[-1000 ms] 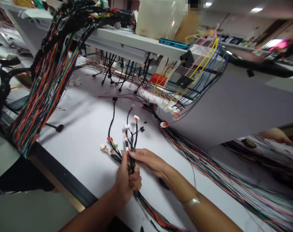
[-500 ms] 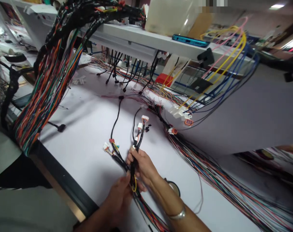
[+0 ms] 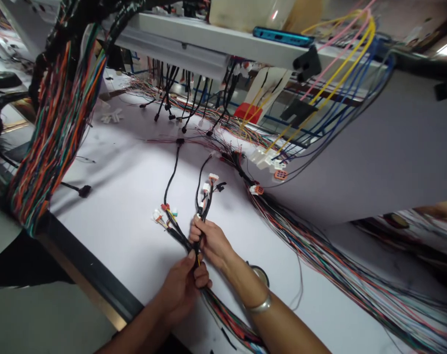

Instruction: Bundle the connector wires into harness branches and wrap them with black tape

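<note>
A wire harness [image 3: 228, 314] runs up from the lower edge and splits into black-taped branches with connectors at their ends. My left hand [image 3: 184, 280] is closed round the harness just below the split, thumb on top. Just above it, my right hand [image 3: 212, 241] grips the right-hand branch. Past its fingers stick out white connectors [image 3: 206, 188] and a small black connector [image 3: 221, 186]. On the left branch hang another white connector [image 3: 157, 215] and a red connector [image 3: 165, 207]. A roll of black tape [image 3: 259, 275] lies beside my right forearm, partly hidden by it.
A long wire bundle [image 3: 300, 246] runs along the right of the white table [image 3: 123, 231]. At left hangs a thick bundle of coloured wires [image 3: 57, 132]. Above the table's back, a shelf [image 3: 193, 37] holds a blue phone [image 3: 282, 37]. Black-sleeved leads [image 3: 167, 93] dangle beneath it.
My left hand's fingers have closed round the harness, covering most of the yellow wire loop that stuck out before. My right hand still grips its branch. The view has shifted slightly.
</note>
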{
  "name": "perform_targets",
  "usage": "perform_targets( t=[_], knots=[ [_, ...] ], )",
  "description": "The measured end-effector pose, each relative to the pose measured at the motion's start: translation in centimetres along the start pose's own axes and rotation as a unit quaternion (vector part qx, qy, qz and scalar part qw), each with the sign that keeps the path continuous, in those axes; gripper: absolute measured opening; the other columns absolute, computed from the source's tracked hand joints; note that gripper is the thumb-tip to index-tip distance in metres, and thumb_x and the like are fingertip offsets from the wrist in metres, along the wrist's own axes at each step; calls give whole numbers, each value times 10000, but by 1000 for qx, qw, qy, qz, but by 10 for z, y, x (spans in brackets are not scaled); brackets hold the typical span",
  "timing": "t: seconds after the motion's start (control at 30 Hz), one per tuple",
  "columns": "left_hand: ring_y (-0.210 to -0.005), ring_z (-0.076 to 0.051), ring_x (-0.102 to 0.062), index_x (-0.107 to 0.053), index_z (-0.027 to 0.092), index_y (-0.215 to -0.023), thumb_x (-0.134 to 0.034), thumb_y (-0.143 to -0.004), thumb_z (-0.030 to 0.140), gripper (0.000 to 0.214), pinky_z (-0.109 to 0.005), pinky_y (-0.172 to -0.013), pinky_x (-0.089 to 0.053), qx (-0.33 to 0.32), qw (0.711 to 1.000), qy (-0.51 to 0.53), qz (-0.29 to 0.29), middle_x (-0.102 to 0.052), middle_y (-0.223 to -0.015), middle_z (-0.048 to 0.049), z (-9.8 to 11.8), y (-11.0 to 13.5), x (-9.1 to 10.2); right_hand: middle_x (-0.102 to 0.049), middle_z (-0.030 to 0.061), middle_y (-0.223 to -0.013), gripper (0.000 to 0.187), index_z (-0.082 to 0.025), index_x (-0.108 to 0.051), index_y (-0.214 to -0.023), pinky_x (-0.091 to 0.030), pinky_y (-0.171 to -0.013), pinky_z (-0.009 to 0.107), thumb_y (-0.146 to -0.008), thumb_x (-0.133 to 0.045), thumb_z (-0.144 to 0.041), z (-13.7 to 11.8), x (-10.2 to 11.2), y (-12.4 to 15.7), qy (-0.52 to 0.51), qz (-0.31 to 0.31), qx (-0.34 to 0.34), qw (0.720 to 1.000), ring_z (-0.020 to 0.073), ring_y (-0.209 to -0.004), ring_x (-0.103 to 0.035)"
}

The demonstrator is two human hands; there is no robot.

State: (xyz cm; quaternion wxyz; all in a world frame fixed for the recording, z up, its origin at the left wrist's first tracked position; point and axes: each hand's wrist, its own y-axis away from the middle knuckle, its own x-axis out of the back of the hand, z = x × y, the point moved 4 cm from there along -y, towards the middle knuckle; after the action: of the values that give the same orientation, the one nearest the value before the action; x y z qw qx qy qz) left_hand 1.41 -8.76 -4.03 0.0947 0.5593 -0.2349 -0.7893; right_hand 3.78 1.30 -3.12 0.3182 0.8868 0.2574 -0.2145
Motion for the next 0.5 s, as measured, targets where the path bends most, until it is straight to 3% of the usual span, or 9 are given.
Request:
perform_targets(
  t=[0.07, 0.17, 0.3, 0.37, 0.5],
  knots=[
    [-451, -50, -288, -525, 138, -784, -698, -754, 378, 298, -247, -574, -341, 2, 1000, 13, 2, -338, -530, 90, -2, -1, 0, -516, -34, -636, 363, -160, -555, -757, -393, -598, 225, -694, -726, -474, -4, 3, 7, 37, 12, 19, 999, 98, -598, -495],
    [-447, -44, -273, -517, 138, -768, -698, -751, 396, 316, -227, -540, -304, -3, 1000, 11, 5, -313, -527, 94, -5, -2, 2, -613, 19, -804, 350, -168, -621, -909, -423, -716, 265, -811, -589, -502, -17, 10, 30, 236, 23, 69, 969, 150, -756, -559],
    [-463, -46, -298, -517, 138, -771, -694, -755, 403, 319, -225, -547, -303, -4, 1000, -7, 23, -336, -546, 84, -5, -2, 6, -630, 32, -899, 279, -208, -625, -941, -434, -758, 270, -914, -450, -423, -45, 27, 80, 500, 16, 150, 853, 167, -827, -575],
    [-462, -48, -300, -515, 142, -765, -707, -740, 406, 328, -228, -547, -304, 1, 999, -14, 30, -338, -542, 83, -5, -2, 6, -619, 31, -836, 298, -211, -606, -849, -438, -725, 263, -938, -397, -403, -57, 46, 107, 585, 55, 173, 791, 161, -780, -578],
    [-464, -54, -308, -514, 147, -758, -708, -740, 401, 320, -239, -553, -314, 5, 999, -24, 37, -343, -541, 80, -3, -1, 4, -590, 35, -714, 360, -218, -574, -742, -440, -570, 288, -916, -390, -474, -55, 87, 143, 752, 161, 155, 620, 188, -638, -578]
  ],
)
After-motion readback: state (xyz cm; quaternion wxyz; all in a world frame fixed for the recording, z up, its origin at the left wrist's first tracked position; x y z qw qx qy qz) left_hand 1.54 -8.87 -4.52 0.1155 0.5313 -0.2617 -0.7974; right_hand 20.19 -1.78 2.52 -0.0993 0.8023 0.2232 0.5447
